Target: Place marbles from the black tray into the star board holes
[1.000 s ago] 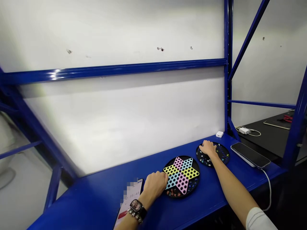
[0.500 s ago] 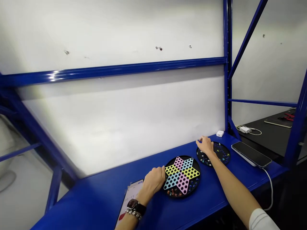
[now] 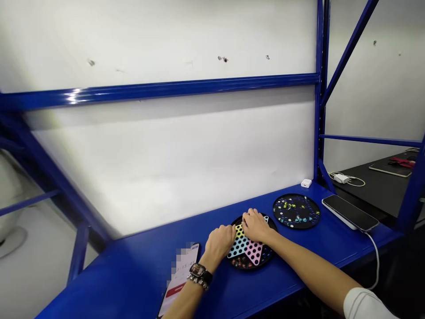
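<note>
A Chinese checkers board [image 3: 255, 253], a star in pink, yellow and blue with black holes, rests in a round black tray [image 3: 245, 267]. At its left edge my left hand [image 3: 219, 243] is closed, fingertips on the star's left point and the rim. My right hand [image 3: 256, 226] lies over the far part of the star, fingers bent down together; anything between its fingertips is hidden. Reddish and dark blue marbles sit in the tray under the star. Behind it to the right is a second round black tray [image 3: 296, 212] with white, yellow and blue marbles.
Left of my left wrist lies a phone [image 3: 181, 274] with a partly blurred screen. Another phone [image 3: 350, 212] rests on a white block at the right, with a white cable [image 3: 376, 261]. A small white case [image 3: 306, 183] stands near the wall. Blue frame bars border the blue shelf [image 3: 133, 274].
My right hand has moved left and nearer, from the marble tray onto the star board. My left hand stays at the board's left edge. The view has shifted slightly.
</note>
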Available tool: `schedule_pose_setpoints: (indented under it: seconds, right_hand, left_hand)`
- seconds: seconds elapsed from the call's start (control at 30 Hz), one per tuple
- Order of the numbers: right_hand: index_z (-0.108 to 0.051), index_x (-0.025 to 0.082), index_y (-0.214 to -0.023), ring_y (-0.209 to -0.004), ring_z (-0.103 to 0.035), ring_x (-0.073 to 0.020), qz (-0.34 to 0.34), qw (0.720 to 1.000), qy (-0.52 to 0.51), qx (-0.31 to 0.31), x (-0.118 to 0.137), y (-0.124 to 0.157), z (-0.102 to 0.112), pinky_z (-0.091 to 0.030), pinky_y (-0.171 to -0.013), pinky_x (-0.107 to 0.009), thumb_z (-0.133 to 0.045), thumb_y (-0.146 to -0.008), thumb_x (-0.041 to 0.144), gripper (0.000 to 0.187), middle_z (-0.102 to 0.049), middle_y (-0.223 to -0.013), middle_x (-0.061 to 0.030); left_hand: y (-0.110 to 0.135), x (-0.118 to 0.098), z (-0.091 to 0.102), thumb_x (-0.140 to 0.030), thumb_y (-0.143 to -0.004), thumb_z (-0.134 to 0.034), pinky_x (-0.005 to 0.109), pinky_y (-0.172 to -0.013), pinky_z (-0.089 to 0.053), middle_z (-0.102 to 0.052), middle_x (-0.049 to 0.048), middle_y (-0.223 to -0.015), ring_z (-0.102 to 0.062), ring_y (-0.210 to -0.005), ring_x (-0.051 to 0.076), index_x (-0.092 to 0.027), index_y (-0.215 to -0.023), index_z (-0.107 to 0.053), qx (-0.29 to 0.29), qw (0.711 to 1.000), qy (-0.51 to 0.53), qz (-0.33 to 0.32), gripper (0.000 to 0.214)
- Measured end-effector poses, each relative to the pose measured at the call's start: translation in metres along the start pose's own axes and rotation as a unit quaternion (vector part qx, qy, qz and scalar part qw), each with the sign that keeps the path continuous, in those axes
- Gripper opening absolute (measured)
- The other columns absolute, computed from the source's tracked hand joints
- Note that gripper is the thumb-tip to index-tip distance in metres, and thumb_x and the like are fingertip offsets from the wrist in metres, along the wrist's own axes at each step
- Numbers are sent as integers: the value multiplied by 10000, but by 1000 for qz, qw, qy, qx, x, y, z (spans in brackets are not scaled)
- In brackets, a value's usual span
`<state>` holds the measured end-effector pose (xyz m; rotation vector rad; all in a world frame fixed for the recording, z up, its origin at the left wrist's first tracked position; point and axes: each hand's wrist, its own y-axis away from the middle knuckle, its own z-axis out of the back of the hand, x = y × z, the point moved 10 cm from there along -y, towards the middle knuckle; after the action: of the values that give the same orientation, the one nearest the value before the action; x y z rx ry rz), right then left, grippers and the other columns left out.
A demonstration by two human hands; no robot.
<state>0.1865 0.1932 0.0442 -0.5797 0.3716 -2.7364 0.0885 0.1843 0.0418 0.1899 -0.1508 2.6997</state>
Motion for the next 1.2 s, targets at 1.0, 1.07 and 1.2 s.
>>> schedule_pose_setpoints:
  seconds: [1.0,1.07,1.2]
  right_hand:
    - [-451,222,-717,-343,-158,-52,-239,613,-751,50,-93,-27,-3,-123,-357,-195,-466,-927,345,244,-339,-456,114]
    - [-438,224,-698,-347,-149,-48,-239,636,-733,32,-108,-25,3,-104,-363,-196,-499,-925,347,266,-313,-443,126]
    - [-460,201,-628,-373,-210,-30,-222,705,-673,12,-124,-22,9,-86,-386,-196,-695,-824,297,320,-340,-419,123]
  left_hand:
    - [-39,-59,82,-280,-998,-425,378,-944,-483,-620,88,-1253,-613,-1124,242,-219,-1264,-584,-136,970,194,-61,316]
    - [-37,-58,51,-259,-941,-499,351,-937,-502,-636,76,-1253,-640,-1086,229,-228,-1223,-637,-29,971,213,-102,315]
    - [-33,-51,27,-221,-916,-495,323,-880,-521,-683,49,-1157,-668,-996,208,-242,-1115,-706,12,970,218,-106,291]
